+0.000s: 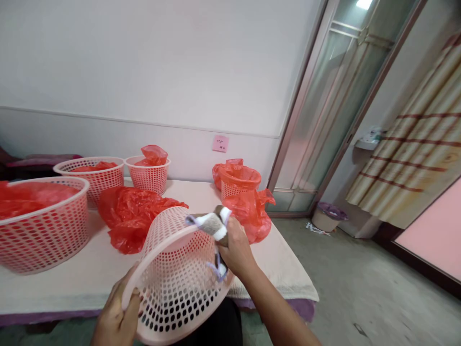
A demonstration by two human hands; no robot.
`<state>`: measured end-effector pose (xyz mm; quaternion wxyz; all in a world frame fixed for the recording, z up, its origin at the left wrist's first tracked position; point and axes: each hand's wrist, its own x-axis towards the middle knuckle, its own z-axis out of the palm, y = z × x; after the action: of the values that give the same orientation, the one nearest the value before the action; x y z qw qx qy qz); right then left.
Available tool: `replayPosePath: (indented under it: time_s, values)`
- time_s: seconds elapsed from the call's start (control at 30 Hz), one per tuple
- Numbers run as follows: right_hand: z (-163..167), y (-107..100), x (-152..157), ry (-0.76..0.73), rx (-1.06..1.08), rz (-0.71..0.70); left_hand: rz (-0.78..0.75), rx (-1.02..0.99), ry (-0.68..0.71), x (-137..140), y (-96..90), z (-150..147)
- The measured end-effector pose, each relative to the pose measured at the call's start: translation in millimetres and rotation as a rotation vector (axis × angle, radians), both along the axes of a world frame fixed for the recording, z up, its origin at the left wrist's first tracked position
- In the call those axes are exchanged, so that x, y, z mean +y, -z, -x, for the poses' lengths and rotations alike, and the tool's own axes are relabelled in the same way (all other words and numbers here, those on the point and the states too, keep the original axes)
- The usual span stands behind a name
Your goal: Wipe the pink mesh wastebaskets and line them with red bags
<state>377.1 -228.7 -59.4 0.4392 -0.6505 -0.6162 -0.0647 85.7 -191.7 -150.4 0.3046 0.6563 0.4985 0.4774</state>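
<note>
A pink perforated plastic basket is tilted on its side in front of me, its mouth turned toward me. My left hand grips its rim at the lower left, thumb inside. At the basket's right rim, my right hand is closed around a grey, white and brown cloth with purple edging, pressed over the rim. Part of that cloth hangs inside the basket; some of it is hidden by my fingers. Just behind the basket lies a crumpled red plastic bag.
Pink baskets with red bags stand at the left, behind it, at the back and at the right. A white-covered bed carries them. A waste bin stands on the floor near a sliding door.
</note>
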Motion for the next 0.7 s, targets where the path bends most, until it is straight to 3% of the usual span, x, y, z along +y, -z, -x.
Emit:
replayPosePath:
  time_s: [0.17, 0.27, 0.37, 0.5, 0.7]
  values:
    - [-10.0, 53.6, -14.4, 0.075, 0.627, -0.069, 0.216, -0.253, -0.212, -7.9, -11.7, -7.0]
    - [3.2, 81.7, -24.6, 0.054, 0.984, -0.034, 0.264, -0.438, -0.215, -13.0, -11.2, -23.0]
    - [14.4, 94.3, -31.0, 0.082, 1.192, -0.06, 0.333, -0.574, -0.13, -18.6, -4.6, -38.2]
    - [2.4, 85.4, -38.0, 0.171, 1.114, -0.156, 0.433, -0.467, 0.059, -18.3, 2.0, -30.6]
    - [-17.6, 47.3, -48.8, 0.087, 0.422, -0.277, 0.318, -0.272, 0.043, -8.1, -13.2, 7.6]
